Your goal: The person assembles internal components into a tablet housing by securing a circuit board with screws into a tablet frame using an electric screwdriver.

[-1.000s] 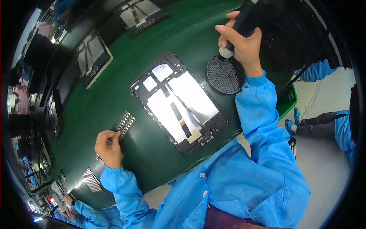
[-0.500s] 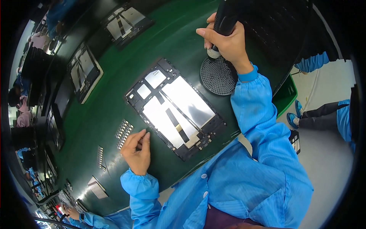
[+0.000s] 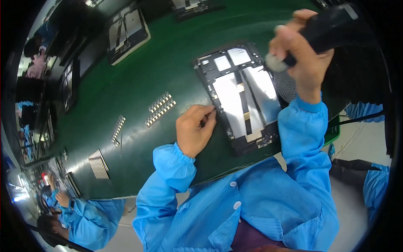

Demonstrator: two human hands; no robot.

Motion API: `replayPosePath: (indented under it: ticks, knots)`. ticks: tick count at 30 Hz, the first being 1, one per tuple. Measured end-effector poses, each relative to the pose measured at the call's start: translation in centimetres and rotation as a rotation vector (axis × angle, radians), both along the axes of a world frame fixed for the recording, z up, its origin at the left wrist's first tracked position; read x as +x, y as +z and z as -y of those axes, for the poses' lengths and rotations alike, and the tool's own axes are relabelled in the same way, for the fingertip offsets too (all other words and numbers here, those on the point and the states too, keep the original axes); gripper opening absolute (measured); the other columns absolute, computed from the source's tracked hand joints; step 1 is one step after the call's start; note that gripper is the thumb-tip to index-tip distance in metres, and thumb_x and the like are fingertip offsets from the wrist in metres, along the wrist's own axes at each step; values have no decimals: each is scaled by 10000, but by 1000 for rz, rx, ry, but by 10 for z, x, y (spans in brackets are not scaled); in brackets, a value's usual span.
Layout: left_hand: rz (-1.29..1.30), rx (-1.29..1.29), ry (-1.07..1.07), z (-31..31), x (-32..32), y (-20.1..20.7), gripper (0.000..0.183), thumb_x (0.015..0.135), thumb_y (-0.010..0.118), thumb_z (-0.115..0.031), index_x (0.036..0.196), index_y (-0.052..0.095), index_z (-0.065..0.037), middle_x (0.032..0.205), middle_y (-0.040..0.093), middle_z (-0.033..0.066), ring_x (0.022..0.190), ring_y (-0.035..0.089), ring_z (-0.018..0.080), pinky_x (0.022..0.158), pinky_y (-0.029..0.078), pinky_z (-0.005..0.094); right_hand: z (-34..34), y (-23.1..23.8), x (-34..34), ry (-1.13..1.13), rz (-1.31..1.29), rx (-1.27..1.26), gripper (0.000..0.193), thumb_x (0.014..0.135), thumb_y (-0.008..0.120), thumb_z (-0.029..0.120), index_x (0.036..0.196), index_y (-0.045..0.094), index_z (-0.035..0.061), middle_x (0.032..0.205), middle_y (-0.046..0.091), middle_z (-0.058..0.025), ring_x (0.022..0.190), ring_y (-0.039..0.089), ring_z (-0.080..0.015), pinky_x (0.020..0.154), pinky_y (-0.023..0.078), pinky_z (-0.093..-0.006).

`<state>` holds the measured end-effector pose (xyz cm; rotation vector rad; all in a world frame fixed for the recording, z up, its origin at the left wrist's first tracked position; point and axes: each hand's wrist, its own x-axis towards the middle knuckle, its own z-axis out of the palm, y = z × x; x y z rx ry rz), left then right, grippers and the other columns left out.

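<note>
An opened tablet housing (image 3: 227, 93) lies on the green table, with silvery panels and a dark ribbon cable showing inside. At its left edge, my left hand (image 3: 194, 129) has its fingers curled and thumb and forefinger brought together; anything small between them cannot be made out. My right hand (image 3: 310, 67) is wrapped round a black handheld tool (image 3: 329, 26) with a pale rounded tip (image 3: 276, 63). That tip hovers by the housing's upper right corner, blurred by motion. Partly hidden under my right hand is a round black perforated disc (image 3: 285, 87).
Strips of small metallic parts (image 3: 160, 110) lie left of my left hand, with another strip (image 3: 118, 131) and a striped stack (image 3: 98, 164) farther left. More opened tablets (image 3: 128, 33) stand at the back. A co-worker in blue (image 3: 94, 222) sits lower left; a green bin (image 3: 333, 133) is right.
The whole view has shifted. My left hand has gone from beside the small-part strips to the housing's left edge. My right hand has brought the tool from over the disc toward the housing.
</note>
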<state>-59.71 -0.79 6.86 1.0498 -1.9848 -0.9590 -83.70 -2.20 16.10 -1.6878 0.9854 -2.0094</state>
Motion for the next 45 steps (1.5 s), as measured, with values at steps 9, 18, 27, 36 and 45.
replayPosePath:
  ticks: [9, 18, 27, 36, 45]
  knots:
    - [-21, -58, 227, 39, 59, -2, 141, 824, 585, 37, 958, 630, 34, 837, 605, 73, 688, 585, 105, 589, 479, 212, 38, -18, 83, 190, -88, 238, 326, 728, 719, -26, 988, 521, -30, 616, 599, -55, 498, 557, -88, 470, 436, -205]
    - [-173, 0, 315, 46, 71, -8, 109, 819, 601, 18, 917, 642, 40, 810, 652, 112, 684, 643, 154, 623, 507, 235, 43, -22, 88, 220, -67, 326, 311, 737, 701, -39, 986, 515, -33, 606, 598, -62, 496, 570, -104, 463, 448, -214]
    - [-205, 58, 353, 33, 65, 7, 107, 803, 544, 80, 842, 629, 28, 852, 652, 119, 739, 647, 162, 659, 505, 249, 40, -24, 85, 246, -78, 328, 303, 735, 704, -41, 964, 505, -19, 599, 594, -65, 492, 567, -102, 460, 450, -217]
    - [32, -281, -297, -31, 23, 24, 283, 693, 693, -23, 956, 607, 37, 1009, 615, 165, 935, 616, 304, 802, 508, 385, 42, -35, 85, 249, -35, 361, 284, 691, 743, 10, 881, 532, 0, 614, 568, -25, 532, 525, -66, 489, 425, -205]
    - [265, -570, -576, -45, -14, 8, 473, 626, 743, -169, 1023, 595, 41, 1125, 588, 149, 1136, 528, 280, 968, 377, 458, 27, -17, 63, 129, 109, 227, 304, 677, 769, 71, 904, 574, 19, 615, 537, 18, 532, 474, -39, 475, 379, -202]
